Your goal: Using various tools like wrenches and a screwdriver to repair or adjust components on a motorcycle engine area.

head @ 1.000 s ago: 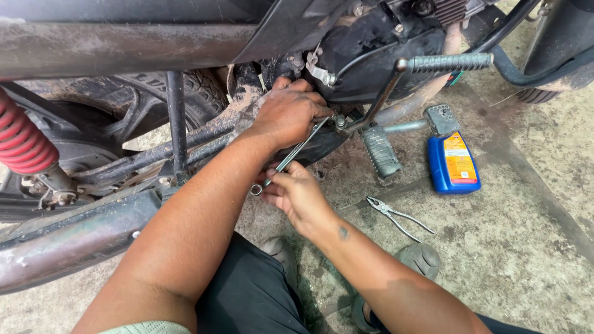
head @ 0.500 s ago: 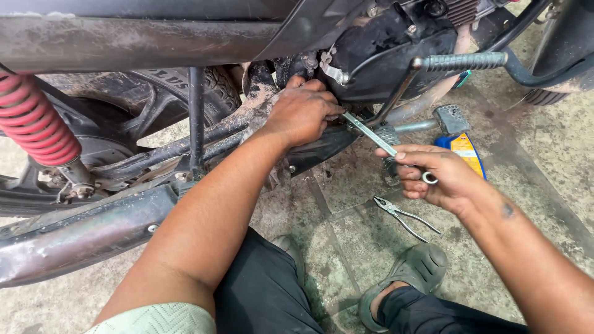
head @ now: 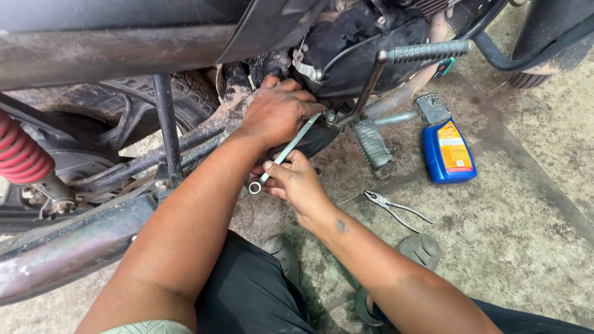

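A: Wrench [head: 286,150] aside for a moment, what is the biggest thing in view?

B: A motorcycle [head: 346,31], filling the top of the frame, with its long dusty exhaust pipe [head: 68,247] running along the lower left and a red shock spring [head: 21,154] at the left edge. It stands on a concrete floor [head: 513,235].

A: And the hands?

B: The left hand [head: 278,111] is pressed against the lower engine case, fingers curled loosely over the wrench's upper end near the kick-lever pivot. Whether it grips the wrench or only steadies it, I cannot tell; the fingertips are hidden.

A: The right one?

B: The right hand [head: 297,182] is closed around the lower part of the wrench, thumb on top, pinching the shank just above the ring end, which pokes out to the left.

A: So the wrench lies where?

B: Slanting from the engine's underside down toward the person's knee, between both hands.

A: Anything smaller nearby?

B: A blue oil bottle [head: 448,151] lies flat on the floor right of the footpeg [head: 371,143], and a pair of pliers [head: 396,209] lies below it.
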